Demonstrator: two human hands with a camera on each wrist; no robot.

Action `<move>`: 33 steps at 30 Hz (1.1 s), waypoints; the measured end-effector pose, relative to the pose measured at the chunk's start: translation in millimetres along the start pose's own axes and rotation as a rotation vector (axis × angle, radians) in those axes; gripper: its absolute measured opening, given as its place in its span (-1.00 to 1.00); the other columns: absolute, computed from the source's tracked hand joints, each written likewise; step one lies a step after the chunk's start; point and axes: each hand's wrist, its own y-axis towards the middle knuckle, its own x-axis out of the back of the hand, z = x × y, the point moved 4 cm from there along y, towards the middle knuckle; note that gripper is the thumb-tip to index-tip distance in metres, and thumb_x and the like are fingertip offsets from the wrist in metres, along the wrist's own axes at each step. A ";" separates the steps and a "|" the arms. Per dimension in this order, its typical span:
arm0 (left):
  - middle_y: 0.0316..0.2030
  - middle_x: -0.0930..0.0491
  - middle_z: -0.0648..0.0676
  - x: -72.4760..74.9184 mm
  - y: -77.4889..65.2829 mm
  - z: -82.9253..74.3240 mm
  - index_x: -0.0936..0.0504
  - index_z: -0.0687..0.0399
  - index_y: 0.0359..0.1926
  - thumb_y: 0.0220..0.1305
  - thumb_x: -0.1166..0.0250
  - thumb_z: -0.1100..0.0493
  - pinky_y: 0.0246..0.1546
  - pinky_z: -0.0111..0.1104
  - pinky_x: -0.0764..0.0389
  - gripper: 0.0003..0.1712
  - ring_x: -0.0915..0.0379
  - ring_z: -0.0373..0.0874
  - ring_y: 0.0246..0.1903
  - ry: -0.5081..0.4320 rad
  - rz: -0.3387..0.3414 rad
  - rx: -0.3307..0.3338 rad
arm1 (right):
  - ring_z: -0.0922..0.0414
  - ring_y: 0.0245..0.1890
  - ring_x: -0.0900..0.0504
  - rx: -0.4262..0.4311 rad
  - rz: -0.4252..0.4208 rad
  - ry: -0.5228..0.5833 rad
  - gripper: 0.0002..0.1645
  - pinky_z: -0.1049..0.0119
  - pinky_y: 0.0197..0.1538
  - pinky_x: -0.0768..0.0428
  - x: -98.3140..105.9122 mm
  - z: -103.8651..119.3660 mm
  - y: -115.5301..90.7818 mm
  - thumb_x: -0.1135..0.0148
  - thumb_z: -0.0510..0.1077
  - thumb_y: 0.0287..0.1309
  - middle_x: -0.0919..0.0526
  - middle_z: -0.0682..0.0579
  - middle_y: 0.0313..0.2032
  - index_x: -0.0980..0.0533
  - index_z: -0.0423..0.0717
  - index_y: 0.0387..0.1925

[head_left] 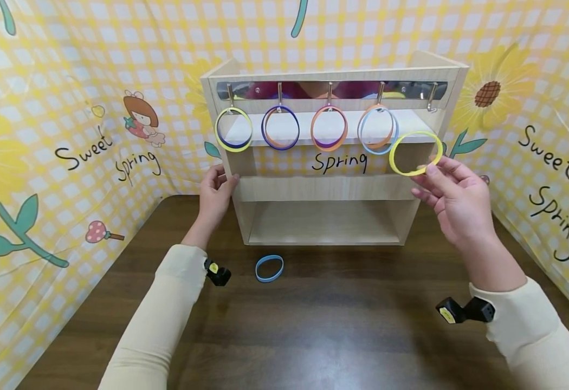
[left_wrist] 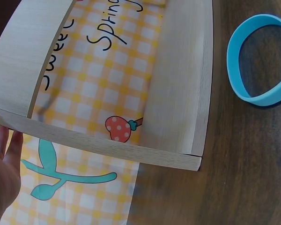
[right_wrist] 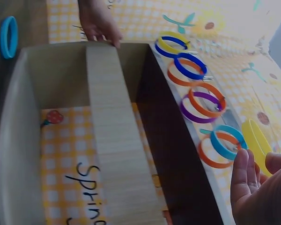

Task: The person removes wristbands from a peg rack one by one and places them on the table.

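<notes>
The yellow band (head_left: 401,171) is hanging in mid-air at the shelf's three o'clock, and the right hand (head_left: 460,200) is pinching it by its rim between four and five o'clock, thumb and fingertip together, the other fingers trailing loosely! Between twelve and one from that band, the fifth hook (head_left: 432,97) is sitting just above, a gap showing in the head view. At ten o'clock, right beside it, the light-blue-and-orange pair (head_left: 359,130) is dangling from the fourth hook (head_left: 381,93).

Running on toward nine o'clock along the shiny rail (head_left: 309,90), the orange-and-purple pair (head_left: 312,130) is hanging third, the blue-and-orange pair (head_left: 262,130) second, and the yellow-and-navy pair (head_left: 234,150) is filling the far end!

Carrying all that, the wooden shelf (head_left: 330,189) is standing upright on the bench (head_left: 333,325). Between its eight and nine o'clock, the left hand (head_left: 216,189) is resting against the side panel, thumb by the front edge, fingers lying fairly straight, touching rather than clutching.

Down at the shelf's seven o'clock, the blue band (head_left: 268,280) is lying on the bench. Each pale sleeve (head_left: 143,336) is wearing a black camera (head_left: 218,274) at the cuff, and the checked cloth (head_left: 167,32) is wrapping round behind, "Spring" peeking through the shelf!
</notes>
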 end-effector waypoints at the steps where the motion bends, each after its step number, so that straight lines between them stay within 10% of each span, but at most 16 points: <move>1: -0.11 -0.51 0.04 0.0 -0.1 0.0 -0.45 0.39 0.10 0.30 -0.21 0.30 -0.13 -0.38 -0.52 -0.61 -0.48 -0.15 -0.10 0.000 0.001 0.000 | 0.05 -0.34 -0.71 -0.007 0.011 0.000 -0.79 0.25 -0.30 -0.66 0.5 -2.9 -1.5 -0.29 -0.38 0.14 -0.64 -0.13 -0.30 -0.53 -0.31 -0.16; 19: -0.10 -0.51 0.06 -0.9 -0.7 0.4 -0.43 0.40 0.11 0.31 -0.21 0.29 -0.12 -0.38 -0.51 -0.60 -0.47 -0.15 -0.11 0.013 0.007 0.009 | 0.16 -0.29 -0.71 -0.209 0.104 -0.248 -0.88 0.28 -0.19 -0.64 5.7 -68.8 -27.1 -0.23 -0.27 0.26 -0.69 0.01 -0.30 -0.57 -0.11 -0.17; 27: 0.08 -0.42 0.42 -0.5 -0.5 -1.8 -0.40 0.43 0.14 0.32 -0.19 0.28 -0.10 -0.37 -0.51 -0.57 -0.47 -0.15 -0.08 0.013 0.018 0.008 | 0.16 -0.26 -0.70 -0.302 0.112 -0.351 -0.79 0.28 -0.18 -0.64 7.0 -101.9 -32.1 -0.18 -0.32 0.29 -0.69 0.05 -0.30 -0.47 -0.15 -0.05; 33: -0.02 -0.50 0.21 -0.6 -0.2 -1.5 -0.41 0.42 0.14 0.32 -0.20 0.28 -0.09 -0.36 -0.51 -0.57 -0.47 -0.14 -0.07 0.021 0.010 0.017 | 0.15 -0.32 -0.70 -0.345 0.120 -0.394 -0.68 0.27 -0.22 -0.65 8.8 -129.2 -36.1 -0.12 -0.42 0.29 -0.66 0.04 -0.32 -0.35 -0.29 0.06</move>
